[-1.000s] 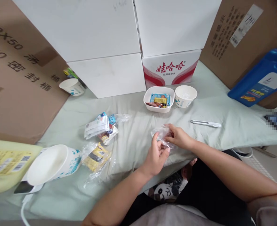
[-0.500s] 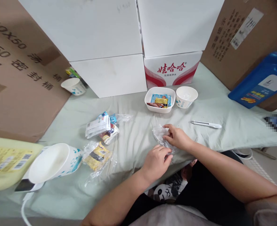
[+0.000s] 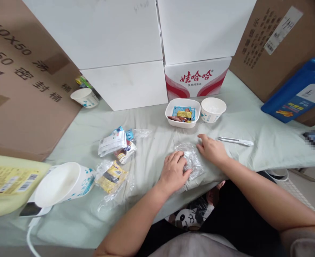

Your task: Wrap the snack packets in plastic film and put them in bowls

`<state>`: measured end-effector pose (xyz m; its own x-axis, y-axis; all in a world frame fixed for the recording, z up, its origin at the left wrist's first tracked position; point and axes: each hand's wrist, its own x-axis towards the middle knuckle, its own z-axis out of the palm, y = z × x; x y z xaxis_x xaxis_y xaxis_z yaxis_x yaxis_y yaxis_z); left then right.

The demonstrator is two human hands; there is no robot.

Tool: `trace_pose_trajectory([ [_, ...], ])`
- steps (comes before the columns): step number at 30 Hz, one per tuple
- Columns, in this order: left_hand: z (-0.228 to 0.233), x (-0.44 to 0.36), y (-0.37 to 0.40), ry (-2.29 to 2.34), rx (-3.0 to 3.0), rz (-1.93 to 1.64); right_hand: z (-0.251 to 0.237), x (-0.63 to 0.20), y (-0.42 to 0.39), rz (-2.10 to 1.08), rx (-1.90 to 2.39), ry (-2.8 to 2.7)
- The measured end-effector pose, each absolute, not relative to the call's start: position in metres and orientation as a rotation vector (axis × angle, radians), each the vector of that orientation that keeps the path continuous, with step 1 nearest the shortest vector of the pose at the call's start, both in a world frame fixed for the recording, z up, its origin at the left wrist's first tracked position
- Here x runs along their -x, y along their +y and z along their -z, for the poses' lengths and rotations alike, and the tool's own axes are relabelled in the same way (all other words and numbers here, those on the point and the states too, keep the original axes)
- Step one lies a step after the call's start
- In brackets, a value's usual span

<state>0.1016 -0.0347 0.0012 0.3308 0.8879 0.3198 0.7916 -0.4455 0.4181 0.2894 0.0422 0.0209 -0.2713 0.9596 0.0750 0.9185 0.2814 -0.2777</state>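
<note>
A crumpled clear plastic bag (image 3: pixel 191 159) lies flat on the pale green cloth (image 3: pixel 152 150) near the front edge. My left hand (image 3: pixel 174 170) presses down on the bag's left side, fingers spread over it. My right hand (image 3: pixel 211 149) rests palm down on the cloth at the bag's right edge, fingers apart, holding nothing. A white pen-like cutter (image 3: pixel 235 141) lies just right of my right hand.
A white rectangular dish (image 3: pixel 183 113) with snack packets and a paper bowl (image 3: pixel 213 109) stand behind the hands. Wrapped packets (image 3: pixel 116 142) and a yellow packet (image 3: pixel 111 176) lie left, by a tipped paper cup (image 3: pixel 62 184). White and cardboard boxes wall the back; a blue jug (image 3: pixel 298 91) lies right.
Both hands held the clear bag up off the cloth; now it lies flattened. My left hand moved onto it and my right hand slid off to its right side.
</note>
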Motion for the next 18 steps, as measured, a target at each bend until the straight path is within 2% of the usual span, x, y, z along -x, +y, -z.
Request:
trace_pose_trajectory([
  [2,-0.002,-0.102,-0.035,1.542,-2.391,-0.761,-0.024,-0.298,0.045,-0.236,1.630,-2.318],
  [6,-0.003,-0.101,-0.035,1.549,-2.390,-0.725,-0.029,-0.298,0.037,-0.459,1.086,-2.508],
  [12,0.000,-0.101,-0.035,1.539,-2.387,-0.782,-0.026,-0.286,0.030,-0.489,1.570,-2.428],
  [18,0.003,-0.098,-0.033,1.599,-2.241,-1.118,-0.022,-0.277,0.027,-0.635,1.357,-2.415],
])
